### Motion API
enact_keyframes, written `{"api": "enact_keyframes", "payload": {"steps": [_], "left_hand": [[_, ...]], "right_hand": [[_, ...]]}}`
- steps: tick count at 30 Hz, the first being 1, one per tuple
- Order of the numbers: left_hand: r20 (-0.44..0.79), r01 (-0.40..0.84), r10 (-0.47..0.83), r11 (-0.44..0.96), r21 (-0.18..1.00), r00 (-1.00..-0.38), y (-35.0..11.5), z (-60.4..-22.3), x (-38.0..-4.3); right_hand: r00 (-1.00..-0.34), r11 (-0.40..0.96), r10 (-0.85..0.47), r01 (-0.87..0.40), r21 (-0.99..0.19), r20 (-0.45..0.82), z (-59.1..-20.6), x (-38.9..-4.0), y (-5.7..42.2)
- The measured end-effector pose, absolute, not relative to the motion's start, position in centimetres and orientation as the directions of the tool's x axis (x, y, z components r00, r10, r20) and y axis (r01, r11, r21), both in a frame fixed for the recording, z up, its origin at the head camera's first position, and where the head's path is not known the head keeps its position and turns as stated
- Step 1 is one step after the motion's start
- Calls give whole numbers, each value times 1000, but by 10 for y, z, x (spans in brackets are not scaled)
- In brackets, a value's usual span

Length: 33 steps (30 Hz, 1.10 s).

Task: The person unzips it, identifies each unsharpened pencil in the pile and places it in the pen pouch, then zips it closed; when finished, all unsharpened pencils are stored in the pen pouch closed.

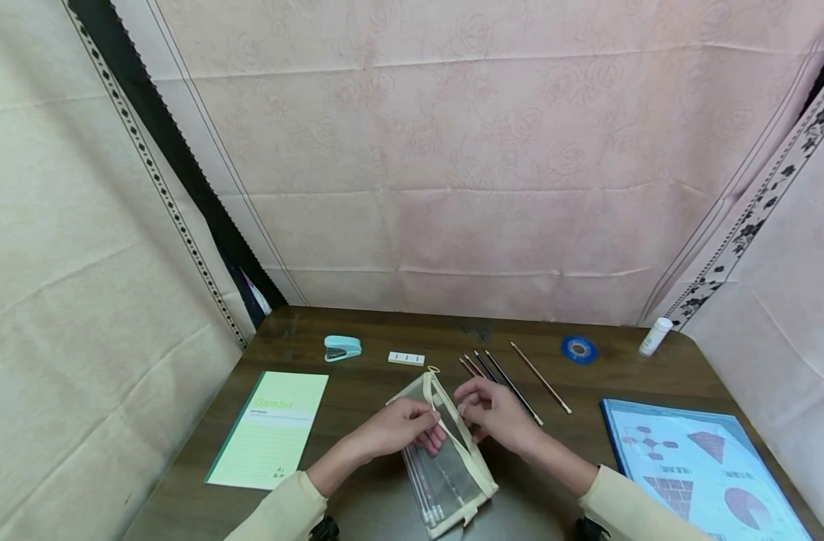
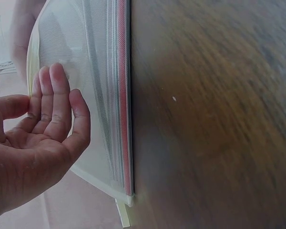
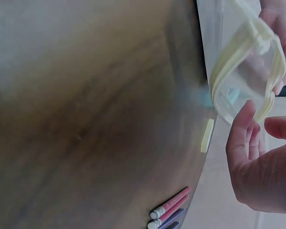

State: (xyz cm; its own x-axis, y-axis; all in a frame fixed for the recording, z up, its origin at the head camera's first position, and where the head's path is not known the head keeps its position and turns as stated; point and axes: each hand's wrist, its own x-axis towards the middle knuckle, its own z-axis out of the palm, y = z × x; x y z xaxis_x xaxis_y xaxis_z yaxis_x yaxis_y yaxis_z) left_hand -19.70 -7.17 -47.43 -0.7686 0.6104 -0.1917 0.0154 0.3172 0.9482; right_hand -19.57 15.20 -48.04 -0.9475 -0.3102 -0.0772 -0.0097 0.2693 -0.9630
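Note:
A mesh zip pencil pouch [image 1: 445, 481] with cream edging stands tilted at the middle of the table, its zipped mouth spread apart. Through the mesh show several long pencils along its bottom side. My left hand [image 1: 412, 424] pinches the left edge of the mouth between thumb and fingers; in the left wrist view the other fingers of this hand [image 2: 52, 119] lie against the mesh. On the opposite side my right hand [image 1: 493, 413] is at the mouth's rim, fingers loosely bent. The right wrist view has its thumb and fingertips [image 3: 248, 109] apart, right by the rim.
Several pencils [image 1: 509, 383] lie behind the right hand, one [image 1: 540, 377] apart. Farther back are a stapler [image 1: 342, 347], a white eraser-like block [image 1: 406, 358], blue tape [image 1: 578, 349] and a glue stick [image 1: 655, 336]. A green notebook [image 1: 270, 428] lies left, a blue folder [image 1: 695, 466] right.

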Motion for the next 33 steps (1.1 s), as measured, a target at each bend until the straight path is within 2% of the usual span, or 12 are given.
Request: {"api": "enact_keyframes", "payload": {"steps": [13, 20, 27, 33], "left_hand": [[-178, 21, 619, 300, 954, -765, -71, -476, -197], [-192, 13, 619, 311, 950, -761, -71, -475, -198], [-192, 11, 622, 308, 951, -759, -72, -475, -199], [-194, 11, 622, 309, 951, -759, -72, -476, -199]], "right_hand": [[-975, 234, -217, 6, -972, -58, -485, -235, 147], [-964, 253, -251, 26, -967, -92, -486, -250, 141], [-930, 209, -336, 81, -975, -149, -486, -266, 131], [-925, 171, -323, 152, -973, -201, -484, -271, 124]]}}
